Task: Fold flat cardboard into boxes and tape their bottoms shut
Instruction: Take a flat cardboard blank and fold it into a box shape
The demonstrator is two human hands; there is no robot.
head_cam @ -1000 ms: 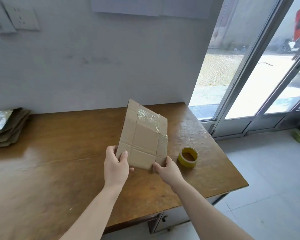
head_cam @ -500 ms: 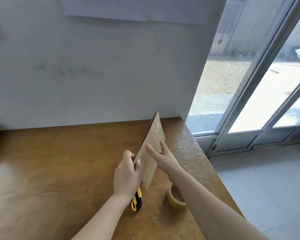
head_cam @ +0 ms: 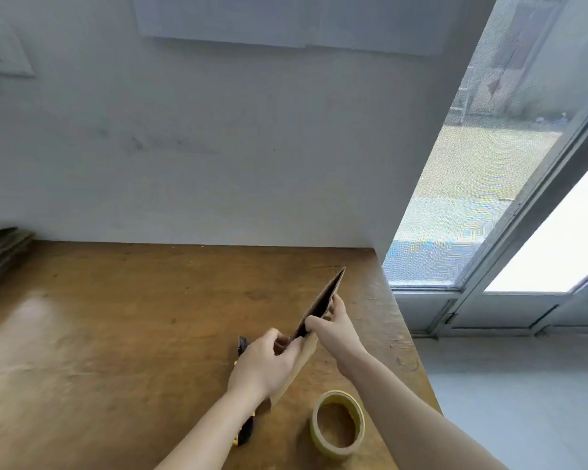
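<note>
A flat brown cardboard piece (head_cam: 323, 301) stands on edge over the wooden table (head_cam: 116, 334), seen almost edge-on and tilted up to the right. My left hand (head_cam: 265, 362) grips its lower near part, fingers curled round the edge. My right hand (head_cam: 333, 329) pinches the upper edge from the right side. A roll of yellowish tape (head_cam: 338, 424) lies on the table near the front right. A yellow and black utility knife (head_cam: 243, 347) lies under my left wrist, mostly hidden.
A stack of flat cardboard (head_cam: 0, 252) lies at the table's far left against the wall. The table's right edge (head_cam: 411, 344) drops to a grey floor, with a glass door (head_cam: 510, 198) beyond.
The cardboard has turned from face-on to nearly edge-on and moved closer to me. Both hands shifted along it, the right now pinching its edge. The view tilted down, showing more of the tape roll.
</note>
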